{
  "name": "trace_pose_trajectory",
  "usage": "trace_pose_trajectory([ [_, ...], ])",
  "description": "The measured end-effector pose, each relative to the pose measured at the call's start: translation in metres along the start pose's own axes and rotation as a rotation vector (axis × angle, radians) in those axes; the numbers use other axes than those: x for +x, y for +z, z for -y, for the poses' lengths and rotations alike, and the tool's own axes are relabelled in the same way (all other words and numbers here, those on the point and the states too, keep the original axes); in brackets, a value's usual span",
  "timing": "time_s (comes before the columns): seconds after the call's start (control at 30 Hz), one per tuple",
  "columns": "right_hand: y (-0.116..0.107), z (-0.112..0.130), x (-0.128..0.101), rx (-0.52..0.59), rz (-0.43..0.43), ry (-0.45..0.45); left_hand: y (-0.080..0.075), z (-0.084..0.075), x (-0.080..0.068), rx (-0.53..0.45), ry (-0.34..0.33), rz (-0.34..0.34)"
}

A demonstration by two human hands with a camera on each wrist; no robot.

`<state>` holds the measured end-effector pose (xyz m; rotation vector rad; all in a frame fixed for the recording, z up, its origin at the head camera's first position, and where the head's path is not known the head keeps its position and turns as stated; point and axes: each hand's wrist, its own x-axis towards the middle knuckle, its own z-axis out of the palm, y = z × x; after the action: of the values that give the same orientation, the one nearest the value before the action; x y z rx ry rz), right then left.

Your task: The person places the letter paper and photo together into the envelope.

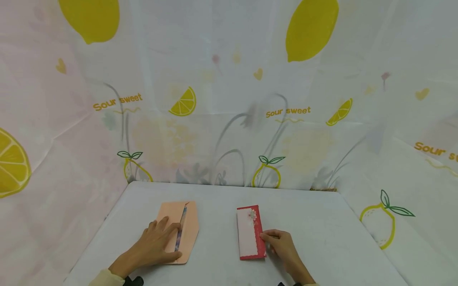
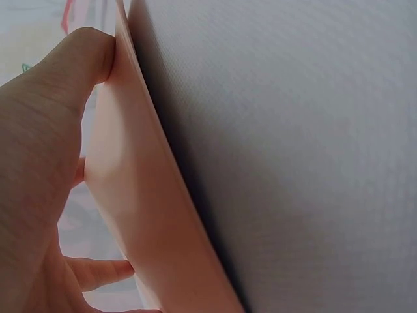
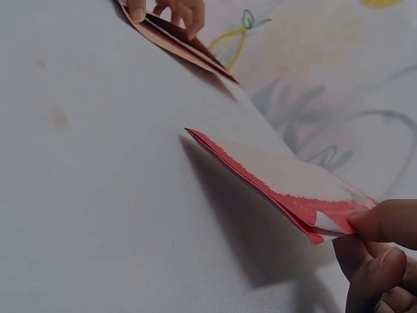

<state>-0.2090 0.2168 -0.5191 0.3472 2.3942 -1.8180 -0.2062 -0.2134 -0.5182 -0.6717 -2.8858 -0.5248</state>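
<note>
A peach envelope [image 1: 187, 228] lies on the white table [image 1: 322, 238], left of centre, its flap open and a patterned strip showing in the slit. My left hand [image 1: 166, 236] lies over its left half. In the left wrist view the thumb [image 2: 78, 59] and a finger grip the envelope [image 2: 143, 195] at its edge. To the right lies a red card [image 1: 250, 234] with a white panel and a small flower. My right hand [image 1: 267, 237] pinches its right edge. The right wrist view shows the card [image 3: 280, 176] lifted a little off the table at that edge by my fingertips [image 3: 381, 225].
Lemon-printed white cloth [image 1: 229, 99] walls the table on the back and both sides. In the right wrist view the envelope [image 3: 186, 49] and the left hand's fingers [image 3: 189, 13] show at the top. Bare table surface [image 3: 98, 195] lies between the two papers.
</note>
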Motion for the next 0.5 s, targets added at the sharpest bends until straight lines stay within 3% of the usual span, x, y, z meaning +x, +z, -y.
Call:
trace_pose_trajectory([
  [0.5,0.024,0.005,0.001,-0.008,0.031,-0.01,0.002,0.001,0.001,0.01,-0.001,-0.002],
])
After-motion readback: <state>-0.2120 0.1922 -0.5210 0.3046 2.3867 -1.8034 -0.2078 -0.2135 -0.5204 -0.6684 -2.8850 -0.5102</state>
